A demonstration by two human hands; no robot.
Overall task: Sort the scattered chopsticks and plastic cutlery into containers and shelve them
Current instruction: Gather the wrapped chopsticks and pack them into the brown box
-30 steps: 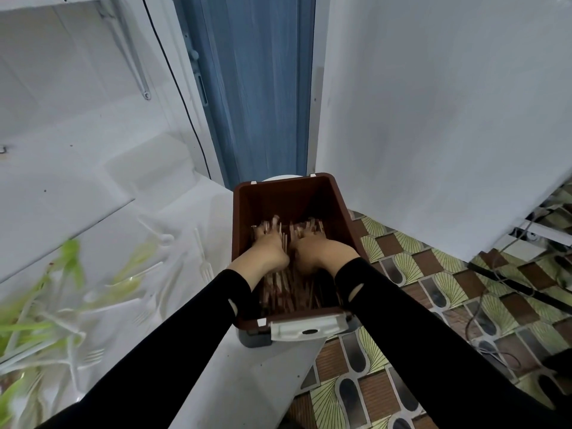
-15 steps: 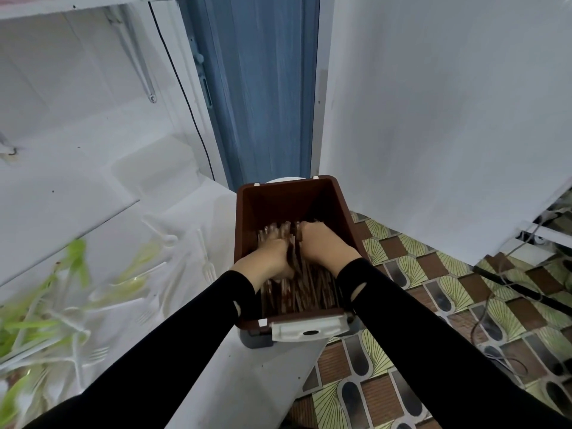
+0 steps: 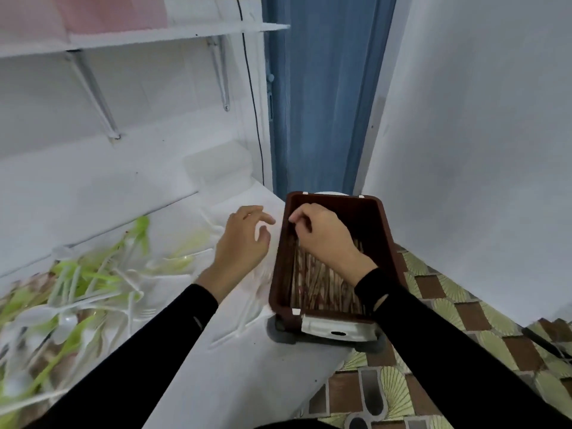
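Head view, everything placed relative to the brown bin.

- Brown bin (image 3: 385,239): rectangular, smooth moulded plastic, rounded corners, walls tapering downward. It sits at the right end of the white tabletop (image 3: 247,376). There are small white tabs on the rim corners and a white latch plate (image 3: 337,329) with an oval slot on the near end. Any print on it is too small to read.
- Chopsticks (image 3: 322,289): thin straight wooden sticks, tan and brown, lying lengthwise on the bin floor.
- Right hand (image 3: 323,235): inside the bin over the far-left part of the sticks, fingers curled downward. Cannot tell whether it pinches a stick.
- Left hand (image 3: 241,243): just left of the bin, above the tabletop, fingers loosely spread, holding nothing.
- Plastic cutlery (image 3: 80,292): a loose heap of white and translucent green pieces on the tabletop, well left of the bin, motion-blurred. White forks lie nearer the bin's left wall.
- White shelf (image 3: 154,38): on metal brackets, above and left of the bin.
- Blue panel (image 3: 322,103): behind the bin.
- Patterned tile floor (image 3: 464,308): fan and brick motifs, right of the bin.
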